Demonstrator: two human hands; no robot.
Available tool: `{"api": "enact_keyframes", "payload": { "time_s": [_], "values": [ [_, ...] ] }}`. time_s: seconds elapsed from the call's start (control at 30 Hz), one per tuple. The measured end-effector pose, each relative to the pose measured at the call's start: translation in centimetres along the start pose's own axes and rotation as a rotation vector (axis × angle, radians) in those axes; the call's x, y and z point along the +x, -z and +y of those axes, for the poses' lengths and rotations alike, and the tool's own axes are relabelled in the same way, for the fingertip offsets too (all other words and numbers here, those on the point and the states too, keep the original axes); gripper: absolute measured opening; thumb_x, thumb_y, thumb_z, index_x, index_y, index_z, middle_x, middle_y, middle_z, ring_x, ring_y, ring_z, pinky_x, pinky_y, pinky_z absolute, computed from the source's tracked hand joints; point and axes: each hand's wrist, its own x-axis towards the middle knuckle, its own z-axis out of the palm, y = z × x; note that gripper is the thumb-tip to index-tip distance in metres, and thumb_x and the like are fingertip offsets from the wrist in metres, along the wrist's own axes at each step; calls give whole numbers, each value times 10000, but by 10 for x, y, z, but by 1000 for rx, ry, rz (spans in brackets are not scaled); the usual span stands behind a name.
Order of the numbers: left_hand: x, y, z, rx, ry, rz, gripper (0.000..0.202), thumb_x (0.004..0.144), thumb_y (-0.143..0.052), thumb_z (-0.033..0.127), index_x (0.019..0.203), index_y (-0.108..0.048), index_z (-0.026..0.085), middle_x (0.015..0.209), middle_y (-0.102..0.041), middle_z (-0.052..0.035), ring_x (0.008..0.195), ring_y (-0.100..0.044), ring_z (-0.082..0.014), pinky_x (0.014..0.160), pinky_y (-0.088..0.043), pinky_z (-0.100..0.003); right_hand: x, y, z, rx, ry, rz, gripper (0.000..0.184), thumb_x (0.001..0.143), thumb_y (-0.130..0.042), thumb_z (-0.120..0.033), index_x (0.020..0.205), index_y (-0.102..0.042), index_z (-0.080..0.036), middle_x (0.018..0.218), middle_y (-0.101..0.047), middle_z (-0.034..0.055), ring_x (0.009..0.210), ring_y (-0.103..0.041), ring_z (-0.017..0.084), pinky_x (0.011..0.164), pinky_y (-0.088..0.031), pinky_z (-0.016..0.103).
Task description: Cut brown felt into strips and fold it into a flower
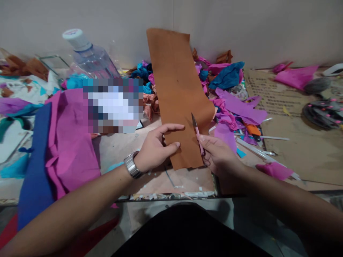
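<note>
A long brown sheet (178, 82), either paper or thin cloth, lies across the table and leans up against the wall at its far end. My left hand (158, 148), with a metal watch at the wrist, rests on the sheet's left edge, thumb and forefinger stretched apart. In my right hand (215, 151) is a pair of small scissors (198, 137) with pink handles. Their dark pointed blades look closed and lie over the sheet near its right edge, pointing away from me. The fingers around the handles are partly hidden.
Coloured scraps (227, 76) are heaped behind and right of the sheet. A clear bottle (93, 60) with a white cap stands back left. Folded pink (75, 142) and blue sheets (34, 160) hang over the front edge. Cardboard (302, 153) and thin white sticks (257, 150) lie right.
</note>
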Motion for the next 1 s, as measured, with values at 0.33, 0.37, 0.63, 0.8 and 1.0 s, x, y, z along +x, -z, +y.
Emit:
{"api": "enact_keyframes", "payload": {
  "time_s": [0.33,0.37,0.63,0.8,1.0],
  "values": [
    [-2,-2,-5,-75,29,-44,423,797,-751,160,1217,-717,204,1263,-722,-99,1172,-685,-245,1035,-572,-443,1,2,3,-48,3,3,388,874,-736,-596,828,-626,-226,590,-511,-25,472,-366,104,450,-230,270],
    [-2,-2,-5,-77,31,-46,424,798,-752,161,1218,-717,204,1263,-723,-97,1171,-685,-244,1033,-572,-441,1,2,3,-52,5,3,385,873,-732,-605,851,-640,-232,583,-513,-24,475,-383,112,453,-244,274],
    [-2,-3,-1,-50,-4,-40,414,818,-762,196,1226,-696,203,1285,-710,-96,1207,-664,-246,1024,-573,-420,-1,1,2,-83,16,-3,382,868,-732,-623,882,-673,-246,610,-575,5,520,-488,152,467,-304,285],
    [1,-2,-8,-90,-51,24,449,901,-716,265,1334,-612,216,1425,-627,-111,1386,-552,-261,1104,-524,-403,-1,0,2,-90,14,0,386,870,-729,-630,911,-695,-248,636,-624,27,549,-535,170,471,-341,289],
    [3,-2,-14,-197,22,40,469,899,-730,291,1340,-594,206,1460,-603,-109,1384,-560,-272,1088,-548,-406,-1,1,4,-79,27,-47,410,880,-718,-635,1008,-715,-245,717,-701,35,625,-636,187,516,-442,284]
  ]
}}
